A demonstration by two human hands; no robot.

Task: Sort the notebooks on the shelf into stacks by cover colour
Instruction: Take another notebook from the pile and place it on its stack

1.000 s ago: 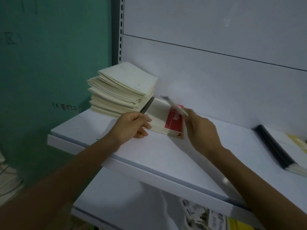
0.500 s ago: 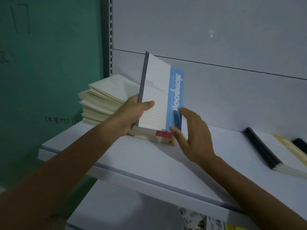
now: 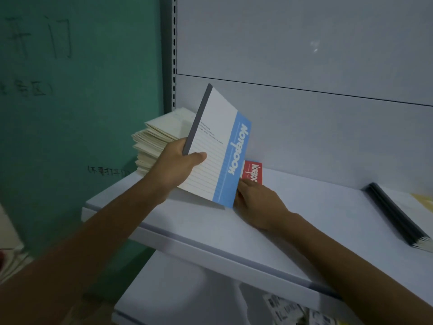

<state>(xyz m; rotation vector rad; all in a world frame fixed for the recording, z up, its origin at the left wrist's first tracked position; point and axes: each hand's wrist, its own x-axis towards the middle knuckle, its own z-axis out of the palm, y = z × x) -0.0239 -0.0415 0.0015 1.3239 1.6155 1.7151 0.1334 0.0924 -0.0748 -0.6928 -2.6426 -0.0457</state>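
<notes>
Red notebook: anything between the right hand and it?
Nothing visible. The right hand already reaches the red notebook on the shelf; the blue notebook, lifted by the left hand, hides its left part.

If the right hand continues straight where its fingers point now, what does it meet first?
Most likely the red notebook lying on the shelf: the right hand already reaches its near edge, though actual contact is unclear.

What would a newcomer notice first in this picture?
First, the blue notebook, held tilted above the shelf by the left hand. Behind its lower edge lies a red notebook, which the right hand touches. A cream pile stands at back left.
</notes>
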